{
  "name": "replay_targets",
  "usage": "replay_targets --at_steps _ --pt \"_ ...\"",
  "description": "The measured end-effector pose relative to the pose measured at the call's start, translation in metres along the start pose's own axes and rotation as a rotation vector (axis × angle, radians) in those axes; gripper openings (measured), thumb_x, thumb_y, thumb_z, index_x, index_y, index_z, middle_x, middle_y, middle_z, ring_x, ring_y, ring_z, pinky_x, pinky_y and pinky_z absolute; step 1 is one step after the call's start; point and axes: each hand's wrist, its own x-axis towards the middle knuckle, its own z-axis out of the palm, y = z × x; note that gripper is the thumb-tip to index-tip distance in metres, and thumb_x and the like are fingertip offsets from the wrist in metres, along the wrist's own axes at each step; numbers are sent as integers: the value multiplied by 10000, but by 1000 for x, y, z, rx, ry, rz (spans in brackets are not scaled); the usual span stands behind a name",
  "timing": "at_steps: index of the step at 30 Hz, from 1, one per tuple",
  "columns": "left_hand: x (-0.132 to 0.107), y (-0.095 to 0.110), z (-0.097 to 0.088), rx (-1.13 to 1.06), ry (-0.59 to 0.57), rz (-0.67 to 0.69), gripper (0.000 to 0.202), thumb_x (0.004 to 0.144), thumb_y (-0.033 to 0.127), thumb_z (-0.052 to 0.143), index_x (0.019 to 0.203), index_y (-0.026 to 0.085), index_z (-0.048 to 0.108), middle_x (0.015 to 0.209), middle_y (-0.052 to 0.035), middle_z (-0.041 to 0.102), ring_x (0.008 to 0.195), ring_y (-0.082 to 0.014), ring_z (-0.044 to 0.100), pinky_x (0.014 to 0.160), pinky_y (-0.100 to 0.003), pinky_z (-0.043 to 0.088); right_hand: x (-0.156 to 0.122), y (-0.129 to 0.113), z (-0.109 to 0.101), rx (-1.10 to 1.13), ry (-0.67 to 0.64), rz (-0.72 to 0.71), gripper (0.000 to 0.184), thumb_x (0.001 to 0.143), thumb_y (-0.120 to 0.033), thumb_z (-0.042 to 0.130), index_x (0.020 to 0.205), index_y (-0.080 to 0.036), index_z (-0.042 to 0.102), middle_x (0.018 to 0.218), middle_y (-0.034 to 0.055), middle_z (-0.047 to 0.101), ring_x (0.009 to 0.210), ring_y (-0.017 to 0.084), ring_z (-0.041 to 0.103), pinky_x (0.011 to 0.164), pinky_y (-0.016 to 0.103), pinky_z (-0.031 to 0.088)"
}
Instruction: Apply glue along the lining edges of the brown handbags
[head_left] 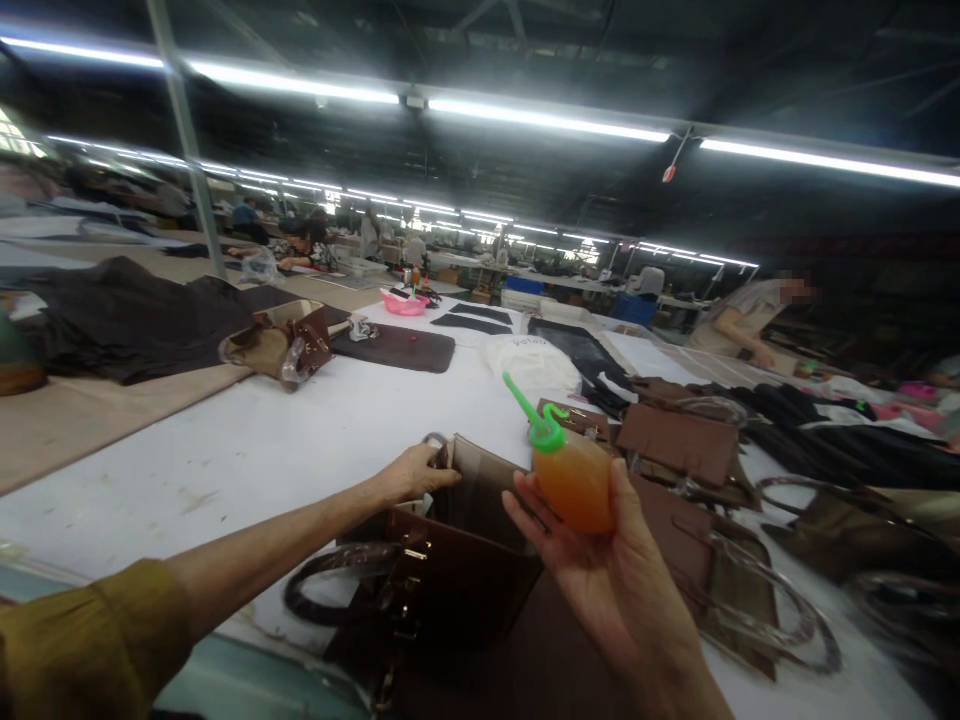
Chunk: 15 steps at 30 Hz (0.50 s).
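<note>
An open brown handbag [465, 575] with gold-coloured fittings stands in front of me on the white work table [300, 430]. My left hand [420, 475] is closed on its upper edge at the far left corner, with the thumb toward the inside. The bag's beige inner wall [487, 480] shows, but its bottom is hidden. In my right hand [600, 570] is a squeeze bottle [574, 485], fingers wrapped round its soft body. It holds orange liquid, has a green cap and thin spout, and is tilted to the left above the bag's right side.
More brown handbags [679, 440] with wrapped handles crowd the right. A brown and tan bag [289, 345] and dark material [135, 315] lie at the far left. Farther back are a pink basin [405, 302] and a white plastic bag [529, 362]. A co-worker [742, 320] leans over at right.
</note>
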Motion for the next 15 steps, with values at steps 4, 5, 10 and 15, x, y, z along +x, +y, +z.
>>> replay_targets --at_steps 4,5,10,15 --pt "-16 7 -11 15 -125 75 249 682 357 575 799 148 644 660 19 578 653 -151 514 620 -254 379 0 -1 0 34 20 0 416 767 -434 657 1071 -157 597 960 78 647 940 311 588 884 556 432" --pt "-19 9 -13 20 -142 100 246 691 348 565 809 148 647 664 21 579 652 -147 513 623 -250 383 0 -2 -1 50 28 7 421 767 -429 659 1079 -155 591 957 80 643 948 316 582 883 560 431" --pt "-24 36 -18 59 -106 222 251 750 346 496 840 148 621 611 38 514 597 -126 473 577 -228 373 -5 -17 -7 140 64 47 420 762 -443 659 1078 -177 584 952 88 625 1017 340 541 876 591 416" --pt "-21 95 -27 203 -115 346 253 775 373 471 779 158 605 570 44 468 519 -103 413 474 -213 300 -23 -39 -19 193 101 67 406 791 -516 581 949 -148 642 866 126 642 966 313 574 868 572 422"
